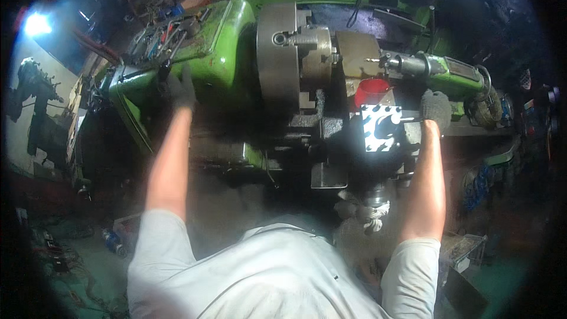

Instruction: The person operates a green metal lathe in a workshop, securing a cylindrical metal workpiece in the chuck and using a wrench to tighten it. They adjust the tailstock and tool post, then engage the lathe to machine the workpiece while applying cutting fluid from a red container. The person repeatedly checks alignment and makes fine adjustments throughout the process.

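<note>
A green metal lathe stretches before me. My left hand (182, 90), in a dark glove, is at the front of the green headstock (221, 53), its fingers closed about a dark lever (165, 71); shadow blurs the grip. The large grey chuck (277, 59) has a cylindrical metal workpiece (316, 53) in its jaws. My right hand (436, 109), in a grey glove, is closed around the end of the tool post handle (411, 119). That handle joins the brightly lit square tool post (381, 129). Behind the right hand, the tailstock (452, 75) carries a drill bit (372, 59) pointing toward the workpiece.
A red container (371, 91) sits behind the tool post. Several hand tools (177, 32) lie on top of the headstock. A pale rag (372, 215) hangs around a knob below the tool post. A bright lamp (38, 24) glares at far left.
</note>
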`<action>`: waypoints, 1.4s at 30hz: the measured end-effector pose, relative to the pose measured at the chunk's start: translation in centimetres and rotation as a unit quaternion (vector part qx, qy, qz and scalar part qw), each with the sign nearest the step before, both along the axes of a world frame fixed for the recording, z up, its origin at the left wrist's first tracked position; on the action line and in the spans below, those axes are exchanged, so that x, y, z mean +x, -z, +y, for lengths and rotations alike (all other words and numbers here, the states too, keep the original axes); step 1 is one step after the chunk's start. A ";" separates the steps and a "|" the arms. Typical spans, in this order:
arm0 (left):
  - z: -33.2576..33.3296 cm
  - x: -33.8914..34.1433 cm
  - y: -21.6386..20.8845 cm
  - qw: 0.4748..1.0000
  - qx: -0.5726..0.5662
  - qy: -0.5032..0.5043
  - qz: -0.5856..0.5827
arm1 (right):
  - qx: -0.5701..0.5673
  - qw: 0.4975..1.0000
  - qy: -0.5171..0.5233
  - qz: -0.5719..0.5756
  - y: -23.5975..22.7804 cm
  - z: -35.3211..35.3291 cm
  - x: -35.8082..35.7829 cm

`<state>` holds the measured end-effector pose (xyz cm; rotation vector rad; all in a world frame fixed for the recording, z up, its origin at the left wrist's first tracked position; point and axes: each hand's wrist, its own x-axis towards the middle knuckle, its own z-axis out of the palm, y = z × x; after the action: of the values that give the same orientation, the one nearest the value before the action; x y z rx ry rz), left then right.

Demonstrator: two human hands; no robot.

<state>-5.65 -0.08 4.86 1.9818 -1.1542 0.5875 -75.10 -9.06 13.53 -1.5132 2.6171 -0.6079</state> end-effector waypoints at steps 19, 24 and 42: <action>46.7 -9.5 26.6 0.769 0.520 -0.164 0.332 | -0.342 0.876 -0.066 -0.334 8.5 18.0 -1.0; 42.3 -5.9 31.1 0.799 0.404 -0.129 0.426 | -0.135 0.898 -0.043 -0.416 19.0 32.3 6.1; 23.1 -5.1 32.8 0.357 -0.120 -0.029 0.926 | -0.013 0.967 -0.113 -0.226 14.8 37.4 9.5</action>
<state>-10.70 22.99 -27.95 1.0437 0.5443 -1.3022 -65.57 28.39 -1.32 -1.4444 2.0741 -0.8485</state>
